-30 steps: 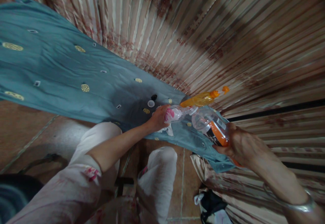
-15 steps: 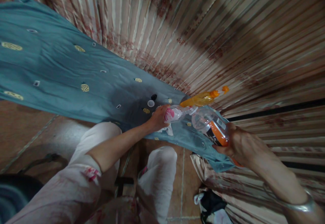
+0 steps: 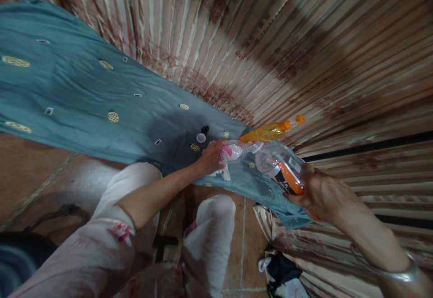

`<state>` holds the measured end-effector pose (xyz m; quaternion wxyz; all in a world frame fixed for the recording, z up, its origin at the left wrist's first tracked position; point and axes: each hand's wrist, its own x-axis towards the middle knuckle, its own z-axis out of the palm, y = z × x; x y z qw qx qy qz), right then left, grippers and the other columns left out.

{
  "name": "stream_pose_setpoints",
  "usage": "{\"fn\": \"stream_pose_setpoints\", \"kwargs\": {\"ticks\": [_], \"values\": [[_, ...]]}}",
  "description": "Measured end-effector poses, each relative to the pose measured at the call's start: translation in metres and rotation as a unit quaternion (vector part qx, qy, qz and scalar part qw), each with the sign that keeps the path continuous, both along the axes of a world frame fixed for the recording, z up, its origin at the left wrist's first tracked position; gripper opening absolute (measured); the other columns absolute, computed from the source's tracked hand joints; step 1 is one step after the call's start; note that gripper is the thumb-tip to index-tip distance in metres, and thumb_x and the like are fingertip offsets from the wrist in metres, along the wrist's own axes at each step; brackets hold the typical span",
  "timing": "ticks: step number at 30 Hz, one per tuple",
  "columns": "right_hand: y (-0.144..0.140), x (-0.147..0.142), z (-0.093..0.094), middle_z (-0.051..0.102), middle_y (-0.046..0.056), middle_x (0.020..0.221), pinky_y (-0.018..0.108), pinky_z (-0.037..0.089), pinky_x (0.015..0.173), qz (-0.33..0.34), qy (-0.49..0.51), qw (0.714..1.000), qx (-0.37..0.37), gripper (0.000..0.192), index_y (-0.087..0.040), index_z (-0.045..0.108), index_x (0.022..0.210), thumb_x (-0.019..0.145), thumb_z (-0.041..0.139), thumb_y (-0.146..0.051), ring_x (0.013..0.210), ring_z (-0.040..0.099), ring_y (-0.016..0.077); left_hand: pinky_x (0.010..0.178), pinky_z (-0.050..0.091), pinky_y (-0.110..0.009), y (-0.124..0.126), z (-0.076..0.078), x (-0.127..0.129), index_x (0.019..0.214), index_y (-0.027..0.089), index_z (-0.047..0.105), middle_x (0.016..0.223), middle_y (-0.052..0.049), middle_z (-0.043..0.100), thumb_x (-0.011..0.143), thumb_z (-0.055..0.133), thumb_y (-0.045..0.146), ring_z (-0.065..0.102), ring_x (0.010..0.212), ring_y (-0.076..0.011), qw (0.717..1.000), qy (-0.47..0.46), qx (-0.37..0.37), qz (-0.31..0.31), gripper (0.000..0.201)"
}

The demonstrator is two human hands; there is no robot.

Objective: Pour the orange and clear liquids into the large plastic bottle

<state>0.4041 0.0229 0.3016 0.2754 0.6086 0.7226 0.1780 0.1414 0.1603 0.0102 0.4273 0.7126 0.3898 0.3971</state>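
My left hand (image 3: 214, 157) is wrapped round a clear plastic bottle with a pink label (image 3: 233, 151), standing on the cloth. In my right hand (image 3: 313, 192) is a larger clear bottle with an orange and black label (image 3: 282, 169), tilted so that its neck meets the mouth of the pink-labelled bottle. Whether liquid runs between them I cannot tell. Behind the two bottles stands a yellow-orange bottle with an orange pump top (image 3: 269, 131). A white cap (image 3: 200, 138) and a black cap (image 3: 205, 129) lie left of my left hand. Some white tissue (image 3: 223, 173) sits just below it.
A teal cloth with pineapple prints (image 3: 81, 95) covers the long narrow surface. Pleated floral curtain (image 3: 203, 32) hangs along its far side and right end. Dark bars (image 3: 368, 147) cross the curtain at right. A dark and white bundle (image 3: 282, 271) lies on the tiled floor (image 3: 233, 230).
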Motion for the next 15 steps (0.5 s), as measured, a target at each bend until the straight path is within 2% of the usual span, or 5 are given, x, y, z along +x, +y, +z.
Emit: {"fn": "stream_pose_setpoints", "kwargs": {"ticks": [5,8,11,15], "values": [[-0.0015,-0.0120,-0.0032,0.086,0.015,0.083,0.036,0.054,0.066,-0.046,-0.025,0.999,-0.006,0.031,-0.021,0.070,0.115,0.100,0.093,-0.035,0.078,0.091,0.0417,0.144,0.066,-0.070,0.0013,-0.0039,0.0009,0.165,0.026,0.070,0.172,-0.016,0.081,0.071,0.097,0.009,0.077,0.165,-0.0472,1.000,0.006,-0.005,0.000,0.099],[-0.0027,-0.0095,-0.0055,0.086,0.016,0.083,0.036,0.055,0.066,-0.030,-0.014,0.999,0.002,0.033,-0.021,0.069,0.118,0.097,0.093,-0.030,0.078,0.092,0.0418,0.144,0.065,-0.072,0.0024,-0.0052,-0.0001,0.165,0.025,0.070,0.172,-0.017,0.081,0.072,0.097,0.010,0.077,0.165,-0.0469,1.000,-0.006,0.008,-0.006,0.098],[-0.0036,-0.0052,-0.0070,0.085,0.015,0.080,0.037,0.054,0.064,-0.007,-0.008,1.000,0.018,0.034,-0.022,0.069,0.117,0.096,0.093,-0.034,0.074,0.090,0.0413,0.146,0.063,-0.074,0.0023,-0.0043,-0.0016,0.167,0.024,0.069,0.176,-0.020,0.079,0.074,0.097,0.011,0.076,0.167,-0.0478,1.000,-0.005,0.005,-0.013,0.098],[-0.0032,-0.0062,-0.0046,0.085,0.014,0.081,0.037,0.054,0.064,-0.014,-0.011,1.000,0.014,0.031,-0.021,0.071,0.116,0.096,0.092,-0.033,0.074,0.090,0.0404,0.146,0.063,-0.072,0.0006,-0.0030,-0.0012,0.166,0.023,0.069,0.174,-0.019,0.080,0.073,0.097,0.009,0.075,0.166,-0.0494,1.000,0.005,0.002,-0.008,0.099]]}}
